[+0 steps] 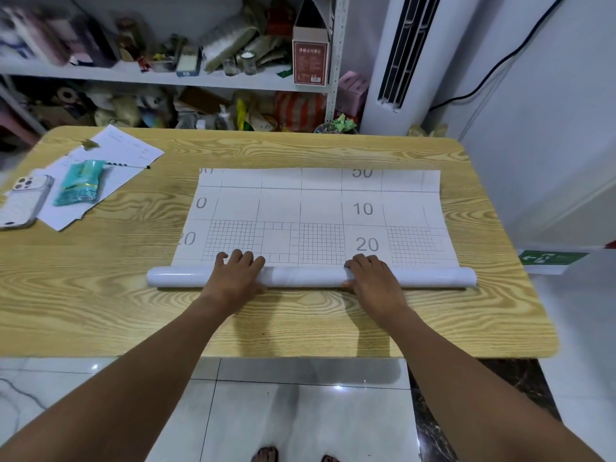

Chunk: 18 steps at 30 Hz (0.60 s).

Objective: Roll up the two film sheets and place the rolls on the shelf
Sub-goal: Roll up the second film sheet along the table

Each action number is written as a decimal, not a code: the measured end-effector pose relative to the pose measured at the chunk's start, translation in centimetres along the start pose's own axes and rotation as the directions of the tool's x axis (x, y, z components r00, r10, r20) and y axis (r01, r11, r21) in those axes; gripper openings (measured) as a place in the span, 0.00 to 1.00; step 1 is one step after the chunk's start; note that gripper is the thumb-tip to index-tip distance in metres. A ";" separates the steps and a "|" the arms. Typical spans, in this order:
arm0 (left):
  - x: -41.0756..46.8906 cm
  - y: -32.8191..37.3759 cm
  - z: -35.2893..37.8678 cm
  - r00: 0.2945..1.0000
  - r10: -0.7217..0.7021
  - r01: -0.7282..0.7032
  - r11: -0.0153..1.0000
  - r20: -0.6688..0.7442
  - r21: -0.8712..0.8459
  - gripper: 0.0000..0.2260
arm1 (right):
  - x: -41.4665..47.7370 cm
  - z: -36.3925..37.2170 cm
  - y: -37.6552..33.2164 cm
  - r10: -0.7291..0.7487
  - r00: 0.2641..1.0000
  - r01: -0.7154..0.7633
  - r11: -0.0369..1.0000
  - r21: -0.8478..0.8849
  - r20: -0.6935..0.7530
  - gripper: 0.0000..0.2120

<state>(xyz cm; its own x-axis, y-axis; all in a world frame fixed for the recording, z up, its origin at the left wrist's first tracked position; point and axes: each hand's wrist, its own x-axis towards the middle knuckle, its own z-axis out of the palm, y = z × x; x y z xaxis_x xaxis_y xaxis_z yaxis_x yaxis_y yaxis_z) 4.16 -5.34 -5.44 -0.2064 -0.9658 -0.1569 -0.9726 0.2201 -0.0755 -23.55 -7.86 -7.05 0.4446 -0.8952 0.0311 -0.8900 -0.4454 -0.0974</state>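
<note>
Our left hand (238, 273) and right hand (371, 276) curl over the roll (300, 276), mid-table (100, 295) toward the near edge, film sheet (320, 208) flat beyond. Looks light, glossy, springy, probably slippery, so we'd grip spread apart with even pressure or it unrolls.

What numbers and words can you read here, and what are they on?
"50": film sheet, far strip.
"10": same sheet, right side.
"20": same sheet, right, under the 10.
"0": same sheet, left side.
"20": same sheet, left edge, partly cut off.
Too blurred or small: red box label, papers, green sign.
</note>
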 end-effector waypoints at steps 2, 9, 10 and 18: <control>0.0 -0.1 0.3 1.000 0.006 -0.006 1.000 -0.010 -0.030 0.20 | 0.2 -0.1 0.0 0.009 1.000 -0.009 1.000 -0.024 0.014 0.13; -0.1 0.1 0.5 1.000 -0.008 0.007 0.998 -0.016 -0.057 0.22 | 0.3 -0.3 0.7 -0.025 0.997 0.029 0.998 -0.060 0.067 0.13; -0.1 0.1 0.5 1.000 -0.008 0.007 0.998 -0.019 -0.055 0.22 | 0.3 -0.4 0.7 -0.027 0.997 0.032 0.998 -0.062 0.075 0.14; 0.3 -0.1 0.6 0.999 -0.036 0.034 0.993 -0.016 -0.112 0.28 | 0.3 -0.7 0.2 0.005 1.000 -0.006 1.000 0.031 0.007 0.14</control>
<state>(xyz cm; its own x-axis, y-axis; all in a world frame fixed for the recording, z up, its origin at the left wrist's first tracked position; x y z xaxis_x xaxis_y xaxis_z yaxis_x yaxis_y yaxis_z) 4.21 -5.55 -6.02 -0.1730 -0.9751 -0.1387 -0.9849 0.1704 0.0305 -23.68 -8.28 -6.37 0.4405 -0.8974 0.0239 -0.8889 -0.4397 -0.1282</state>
